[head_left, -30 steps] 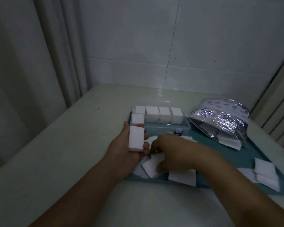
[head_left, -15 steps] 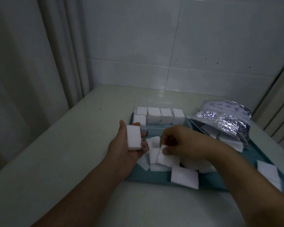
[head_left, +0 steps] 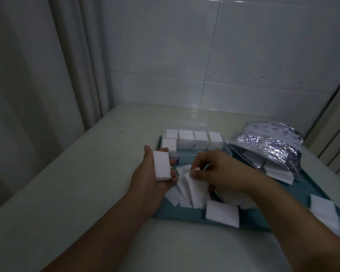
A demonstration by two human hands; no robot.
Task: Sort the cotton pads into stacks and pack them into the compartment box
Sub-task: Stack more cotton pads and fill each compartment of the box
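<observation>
Head view only: left hand point(head_left: 155, 173) cradles a squared stack of white cotton pads point(head_left: 161, 166), apparently to receive more, while right hand point(head_left: 214, 171) pinches a loose white pad point(head_left: 192, 185) off the teal tray point(head_left: 185, 213), before the part-filled clear compartment box point(head_left: 194, 141).

Left arm: I see my left forearm point(head_left: 110, 222) bare from 7 o'clock up to the wrist, no sleeve.
Right arm: my right forearm point(head_left: 279, 213) bare from 4 o'clock, no sleeve.
Left hand point(head_left: 155, 173): no glove, ring or watch.
Right hand point(head_left: 218, 171): ungloved; fingers point(head_left: 200, 160) unadorned, wrist without band.
</observation>
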